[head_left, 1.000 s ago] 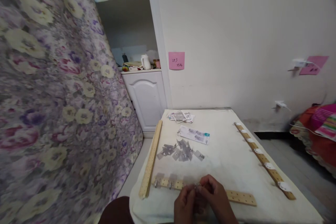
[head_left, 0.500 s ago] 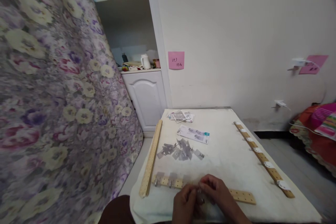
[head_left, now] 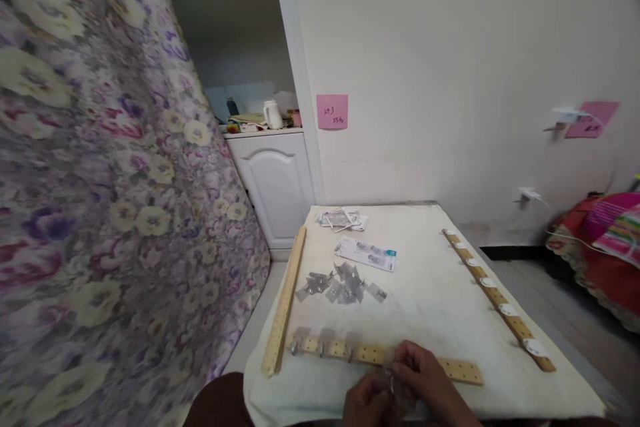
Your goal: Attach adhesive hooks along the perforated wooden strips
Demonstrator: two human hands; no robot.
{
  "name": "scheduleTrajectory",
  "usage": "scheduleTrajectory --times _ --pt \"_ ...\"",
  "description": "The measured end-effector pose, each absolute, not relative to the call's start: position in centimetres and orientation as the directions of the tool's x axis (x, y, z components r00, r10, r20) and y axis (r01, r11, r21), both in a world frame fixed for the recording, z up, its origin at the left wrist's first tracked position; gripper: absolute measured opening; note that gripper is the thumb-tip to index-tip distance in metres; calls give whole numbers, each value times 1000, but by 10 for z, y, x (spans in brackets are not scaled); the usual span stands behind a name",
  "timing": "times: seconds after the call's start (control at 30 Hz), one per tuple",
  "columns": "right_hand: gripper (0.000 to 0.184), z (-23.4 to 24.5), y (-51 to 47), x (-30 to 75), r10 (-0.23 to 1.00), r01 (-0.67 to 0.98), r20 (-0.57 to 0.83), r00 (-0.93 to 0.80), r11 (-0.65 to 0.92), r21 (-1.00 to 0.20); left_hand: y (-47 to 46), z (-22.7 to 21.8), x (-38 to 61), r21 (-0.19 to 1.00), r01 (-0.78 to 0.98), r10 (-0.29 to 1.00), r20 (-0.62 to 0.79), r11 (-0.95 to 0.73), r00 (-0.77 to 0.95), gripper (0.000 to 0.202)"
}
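Observation:
Both my hands meet at the near edge of a white-covered table (head_left: 430, 293). My left hand (head_left: 367, 405) and my right hand (head_left: 425, 373) pinch together on a small clear adhesive hook (head_left: 393, 383), just in front of a perforated wooden strip (head_left: 400, 357) lying crosswise. Three clear hooks (head_left: 323, 343) sit stuck along that strip's left end. A loose pile of clear hooks (head_left: 343, 285) lies mid-table beyond the strip.
A second wooden strip (head_left: 285, 307) lies along the table's left edge, a third (head_left: 500, 300) with white round pads along the right. A hook package (head_left: 365, 253) and wrappers (head_left: 343, 219) lie at the far end. Floral fabric (head_left: 100, 180) hangs left; a white cabinet (head_left: 277, 180) stands behind.
My hands have shifted slightly right and nearer along the strip, and a third hook now shows on the strip where they were. The view has tilted a little.

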State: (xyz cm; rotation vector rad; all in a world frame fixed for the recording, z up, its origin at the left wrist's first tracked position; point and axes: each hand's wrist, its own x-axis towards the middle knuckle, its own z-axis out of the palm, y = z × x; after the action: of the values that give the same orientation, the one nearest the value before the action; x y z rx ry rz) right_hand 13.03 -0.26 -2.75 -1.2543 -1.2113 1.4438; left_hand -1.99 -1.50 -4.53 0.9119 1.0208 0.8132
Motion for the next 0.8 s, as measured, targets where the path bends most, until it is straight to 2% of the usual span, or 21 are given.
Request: scheduleTrajectory --times 0.1,0.2,0.3,0.37,0.53,0.8 --pt "15 -24 -1 128 984 96 -146 -103 -136 -986 -14 -50 -19 871 -190 870 -386 454 307 45" --pt "5 -17 4 127 995 281 -83 -53 -65 -957 -11 -53 -18 838 -269 874 -409 474 263 46" --pt "5 -12 14 125 1000 487 -6 -11 0 -873 -6 -51 -16 822 -308 877 -439 480 196 45" --pt "7 -10 20 124 1000 567 -14 6 -15 -823 -4 -49 -14 806 -322 868 -468 497 168 45" --pt "14 -8 26 121 1000 656 -20 1 -16 -754 -3 -46 -10 780 -360 857 -494 512 150 43" --pt "12 -8 27 120 1000 700 -21 13 -24 -714 -2 -49 -6 767 -353 834 -545 537 85 40"
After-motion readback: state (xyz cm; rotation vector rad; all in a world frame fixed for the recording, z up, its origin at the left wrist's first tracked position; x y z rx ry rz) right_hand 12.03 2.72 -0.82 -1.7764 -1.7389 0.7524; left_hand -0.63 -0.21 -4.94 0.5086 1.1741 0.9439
